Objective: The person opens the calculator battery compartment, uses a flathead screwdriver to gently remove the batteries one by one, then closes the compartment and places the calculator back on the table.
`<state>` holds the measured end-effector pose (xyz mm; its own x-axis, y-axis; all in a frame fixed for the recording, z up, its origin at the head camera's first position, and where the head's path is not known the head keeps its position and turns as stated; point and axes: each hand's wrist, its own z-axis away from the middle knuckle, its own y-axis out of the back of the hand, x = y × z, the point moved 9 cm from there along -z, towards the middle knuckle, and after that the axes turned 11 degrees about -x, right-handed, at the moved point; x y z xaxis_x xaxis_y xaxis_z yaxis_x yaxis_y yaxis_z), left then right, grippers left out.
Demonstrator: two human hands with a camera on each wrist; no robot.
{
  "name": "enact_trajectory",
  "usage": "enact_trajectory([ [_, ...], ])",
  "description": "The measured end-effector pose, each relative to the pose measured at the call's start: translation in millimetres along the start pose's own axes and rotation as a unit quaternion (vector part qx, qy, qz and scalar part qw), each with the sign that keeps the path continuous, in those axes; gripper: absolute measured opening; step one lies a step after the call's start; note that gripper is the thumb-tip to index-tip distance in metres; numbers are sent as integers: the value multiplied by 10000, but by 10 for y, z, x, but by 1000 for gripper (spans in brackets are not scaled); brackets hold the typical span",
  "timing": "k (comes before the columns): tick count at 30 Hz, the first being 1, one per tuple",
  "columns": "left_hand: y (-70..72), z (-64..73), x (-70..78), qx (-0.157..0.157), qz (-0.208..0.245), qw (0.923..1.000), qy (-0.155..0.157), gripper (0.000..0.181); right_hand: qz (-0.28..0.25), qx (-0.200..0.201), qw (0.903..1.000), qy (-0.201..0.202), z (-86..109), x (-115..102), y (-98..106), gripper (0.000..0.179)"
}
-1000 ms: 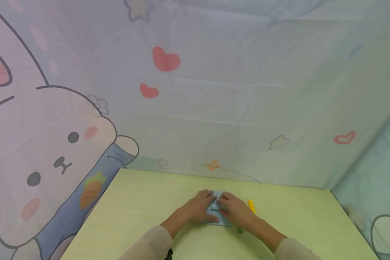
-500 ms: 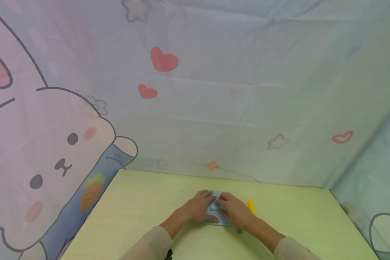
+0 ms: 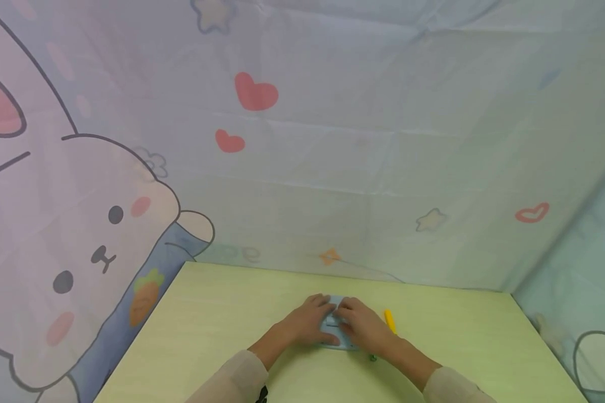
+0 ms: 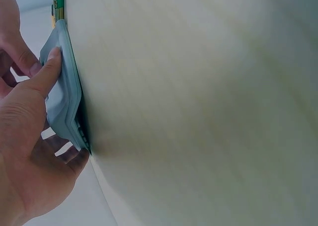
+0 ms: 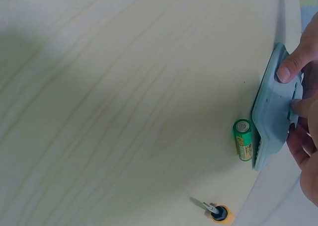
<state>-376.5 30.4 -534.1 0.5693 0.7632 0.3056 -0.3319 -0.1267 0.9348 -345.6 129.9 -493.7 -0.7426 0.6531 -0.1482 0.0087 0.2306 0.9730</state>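
Note:
A light blue flat plastic device (image 3: pixel 338 340) lies on the table with its small rectangular cover (image 3: pixel 331 321) on top. My left hand (image 3: pixel 310 322) grips its left side; in the left wrist view the thumb presses the face of the device (image 4: pixel 67 94) and the other fingers reach round its edge. My right hand (image 3: pixel 370 329) pinches at the cover, and the right wrist view has its thumb on the raised piece (image 5: pixel 293 114). A green battery (image 5: pixel 243 140) lies close beside the device. The cover's far side is hidden by my fingers.
A screwdriver (image 5: pixel 218 212) with a yellow handle lies to the right of the device, partly behind my right wrist in the head view. The pale wooden table (image 3: pixel 222 302) ends at a printed cloth backdrop (image 3: pixel 333 196).
Both hands keep their places on the device. The dark line along the cover's near edge looks thinner than a second ago.

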Motion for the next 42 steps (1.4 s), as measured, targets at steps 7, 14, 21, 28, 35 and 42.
enact_trajectory([
  [7, -5, -4, 2, -40, -3, 10000, 29, 88, -152, -63, 9998, -57, -2, 1, 19, 23],
  [14, -4, -10, -11, -26, 21, 10000, 45, 87, -192, -50, 9997, -104, -11, 16, 28, 22],
  [21, -12, -8, -10, -46, 33, 10000, 53, 87, -257, -29, 9996, -91, -20, 14, 50, 21],
  [28, -7, -5, -7, 21, 56, 10000, 17, 87, -284, -28, 9995, -156, -11, 49, 30, 19],
  [35, -1, -1, -4, 66, 107, 9999, 25, 88, -374, 119, 9991, -140, 8, 76, 23, 19],
  [42, -2, 2, 1, 48, 66, 10000, 36, 88, -430, 169, 9989, -124, 17, 74, 16, 18],
])
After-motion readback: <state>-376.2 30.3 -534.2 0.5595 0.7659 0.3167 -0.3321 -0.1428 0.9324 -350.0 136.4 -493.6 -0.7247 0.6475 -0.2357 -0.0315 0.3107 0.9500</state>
